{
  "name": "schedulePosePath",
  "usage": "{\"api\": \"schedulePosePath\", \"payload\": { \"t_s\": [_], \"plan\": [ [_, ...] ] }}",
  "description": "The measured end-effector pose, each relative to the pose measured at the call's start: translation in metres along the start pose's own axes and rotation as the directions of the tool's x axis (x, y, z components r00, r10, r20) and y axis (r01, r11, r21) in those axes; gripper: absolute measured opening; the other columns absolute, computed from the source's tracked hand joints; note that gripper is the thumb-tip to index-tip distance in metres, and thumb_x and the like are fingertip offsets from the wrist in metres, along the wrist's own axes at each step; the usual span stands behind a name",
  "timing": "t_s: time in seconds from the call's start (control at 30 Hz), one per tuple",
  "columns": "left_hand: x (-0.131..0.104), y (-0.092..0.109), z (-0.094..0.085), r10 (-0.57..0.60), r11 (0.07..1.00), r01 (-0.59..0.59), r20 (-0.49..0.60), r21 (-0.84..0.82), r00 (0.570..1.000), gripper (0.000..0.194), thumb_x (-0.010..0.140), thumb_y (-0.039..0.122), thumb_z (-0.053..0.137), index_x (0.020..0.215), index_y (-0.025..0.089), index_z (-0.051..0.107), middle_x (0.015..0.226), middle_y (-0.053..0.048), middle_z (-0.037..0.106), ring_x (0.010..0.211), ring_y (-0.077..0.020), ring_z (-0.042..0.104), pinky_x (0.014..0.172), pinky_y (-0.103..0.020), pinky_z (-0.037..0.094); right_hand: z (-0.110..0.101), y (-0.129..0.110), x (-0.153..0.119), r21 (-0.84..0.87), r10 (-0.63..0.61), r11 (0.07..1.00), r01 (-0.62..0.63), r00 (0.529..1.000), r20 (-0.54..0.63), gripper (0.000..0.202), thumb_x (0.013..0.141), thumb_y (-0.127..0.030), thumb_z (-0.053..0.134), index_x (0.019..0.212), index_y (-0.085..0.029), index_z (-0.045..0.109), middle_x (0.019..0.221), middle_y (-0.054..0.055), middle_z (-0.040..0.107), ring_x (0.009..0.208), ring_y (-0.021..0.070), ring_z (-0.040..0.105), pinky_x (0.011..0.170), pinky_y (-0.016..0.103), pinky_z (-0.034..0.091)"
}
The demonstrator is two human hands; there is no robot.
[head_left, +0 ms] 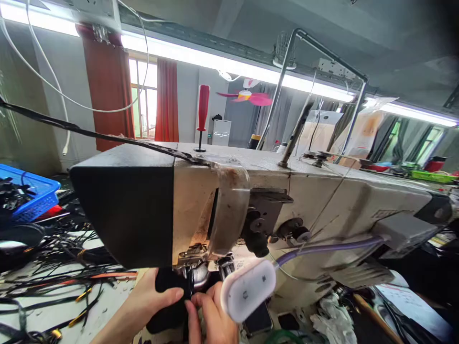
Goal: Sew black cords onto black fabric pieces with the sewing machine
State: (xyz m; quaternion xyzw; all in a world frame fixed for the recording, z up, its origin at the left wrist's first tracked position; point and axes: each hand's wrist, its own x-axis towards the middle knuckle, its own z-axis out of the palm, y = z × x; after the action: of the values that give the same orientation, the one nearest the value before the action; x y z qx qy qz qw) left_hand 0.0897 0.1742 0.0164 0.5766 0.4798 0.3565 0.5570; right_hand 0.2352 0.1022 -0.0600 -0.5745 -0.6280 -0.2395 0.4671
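Below the head of a large sewing machine (322, 200), a black piece of material (168, 313) lies near the presser foot (189, 274). My left hand (150, 296) rests on the black piece from the left, its thumb stretched out toward the foot and its other fingers partly hidden. Close beside it on the right, my right hand (211, 313) pinches the edge of the black material, thumb and index finger together. A white oval lamp (249, 290) on a purple flexible neck covers part of my right hand.
Black cords (77, 267) with gold ends spread over the table on the left, beside a blue basket (36, 200). A red screwdriver (203, 110) stands on the machine top. Crumpled clear plastic (333, 317) lies at the lower right.
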Motion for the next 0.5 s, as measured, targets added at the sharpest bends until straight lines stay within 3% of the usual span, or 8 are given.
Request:
{"api": "schedulePosePath", "payload": {
  "t_s": [0.1, 0.23, 0.5],
  "plan": [
    [-0.001, 0.001, 0.002, -0.051, 0.996, 0.052, 0.025, -0.069, 0.998, 0.060, 0.054, 0.042, 0.078, 0.105, 0.016, 0.063, 0.103, -0.010, 0.077, 0.099, -0.0323, 0.070, 0.087, -0.040, 0.054, 0.002, -0.003, 0.004, 0.016, 0.053, 0.999, -0.052, 0.998, -0.016, 0.015, 0.092, -0.026, 0.054, 0.098, -0.021, 0.067, 0.085, 0.009, 0.063, 0.073, 0.0238, 0.062, 0.061, 0.034, 0.051],
    [-0.002, -0.001, 0.005, -0.006, 0.991, 0.007, 0.008, -0.131, 1.000, 0.061, 0.057, 0.046, 0.080, 0.108, 0.016, 0.063, 0.110, -0.010, 0.076, 0.107, -0.0333, 0.068, 0.094, -0.041, 0.053, 0.001, -0.005, 0.011, 0.034, 0.084, 0.996, -0.084, 0.996, 0.004, 0.017, 0.093, -0.027, 0.051, 0.091, -0.021, 0.066, 0.087, 0.011, 0.063, 0.077, 0.0268, 0.064, 0.062, 0.038, 0.054],
    [-0.003, -0.001, 0.008, -0.040, 0.977, 0.044, 0.022, -0.211, 0.999, 0.060, 0.058, 0.045, 0.082, 0.109, 0.016, 0.067, 0.106, -0.011, 0.077, 0.111, -0.0352, 0.067, 0.094, -0.042, 0.055, -0.001, 0.006, 0.011, 0.010, -0.011, 1.000, 0.011, 0.999, -0.050, 0.019, 0.087, -0.031, 0.063, 0.103, -0.021, 0.069, 0.106, 0.017, 0.068, 0.096, 0.0362, 0.068, 0.066, 0.043, 0.061]
  ]
}}
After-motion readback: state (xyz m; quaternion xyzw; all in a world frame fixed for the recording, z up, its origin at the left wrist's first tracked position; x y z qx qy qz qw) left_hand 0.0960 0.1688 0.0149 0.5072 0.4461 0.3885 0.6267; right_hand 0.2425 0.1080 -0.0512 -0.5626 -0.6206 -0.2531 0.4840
